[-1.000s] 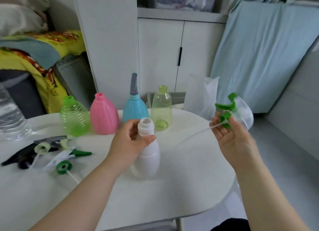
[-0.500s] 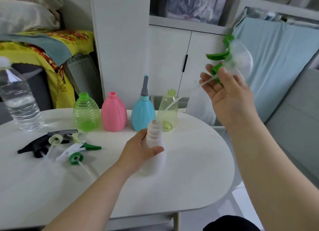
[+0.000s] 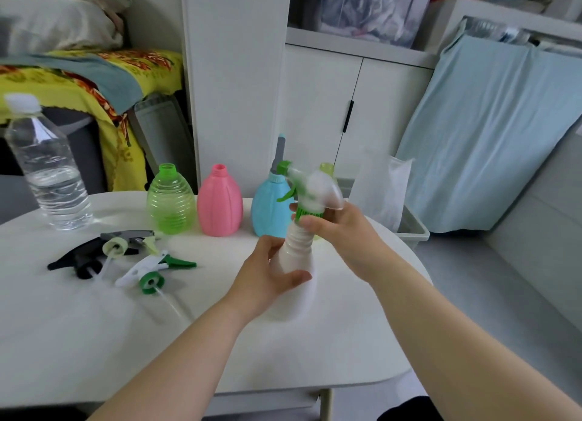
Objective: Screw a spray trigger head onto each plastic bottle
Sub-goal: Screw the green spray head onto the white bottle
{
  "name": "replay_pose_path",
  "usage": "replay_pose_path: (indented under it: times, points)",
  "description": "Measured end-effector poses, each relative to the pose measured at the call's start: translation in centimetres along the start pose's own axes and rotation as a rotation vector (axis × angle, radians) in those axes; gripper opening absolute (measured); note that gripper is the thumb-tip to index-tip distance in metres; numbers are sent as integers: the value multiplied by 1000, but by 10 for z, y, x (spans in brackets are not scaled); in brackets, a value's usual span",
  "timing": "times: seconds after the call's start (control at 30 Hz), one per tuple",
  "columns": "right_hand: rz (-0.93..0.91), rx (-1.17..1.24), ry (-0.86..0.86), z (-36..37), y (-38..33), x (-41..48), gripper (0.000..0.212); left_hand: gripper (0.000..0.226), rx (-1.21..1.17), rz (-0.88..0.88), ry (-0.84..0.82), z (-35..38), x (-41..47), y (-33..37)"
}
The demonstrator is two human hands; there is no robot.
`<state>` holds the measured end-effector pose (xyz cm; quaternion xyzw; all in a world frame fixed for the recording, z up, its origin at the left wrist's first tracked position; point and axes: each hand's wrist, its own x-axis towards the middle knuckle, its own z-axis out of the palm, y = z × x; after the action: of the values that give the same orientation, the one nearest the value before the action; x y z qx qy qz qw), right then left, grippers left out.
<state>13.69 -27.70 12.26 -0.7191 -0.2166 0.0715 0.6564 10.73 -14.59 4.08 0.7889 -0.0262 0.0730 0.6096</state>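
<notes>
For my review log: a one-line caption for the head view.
Left hand holds the white bottle on the table; right hand grips a trigger head by its green collar atop the neck.

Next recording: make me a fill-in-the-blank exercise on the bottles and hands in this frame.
The right hand pinches the ribbed ____ collar of the clear plastic spray trigger head.
That head sits on the ____ of the white plastic bottle, whose body the left hand grips.
Between the translucent green ribbed bottle and the light blue bottle stands a ____ bottle.
Missing words: green; neck; pink.
</notes>
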Motion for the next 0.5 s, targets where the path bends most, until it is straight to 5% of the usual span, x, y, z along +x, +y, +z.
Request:
replay_pose_path:
  times: [0.23, 0.5]
  points:
    - [16, 58, -81, -1, 9, -4, 25, 44, -44, 0, 8, 1, -1, -3]
    - [40, -114, 33, 7, 5, -1, 25, 42, -31, 2, 11, 1, -1, -4]
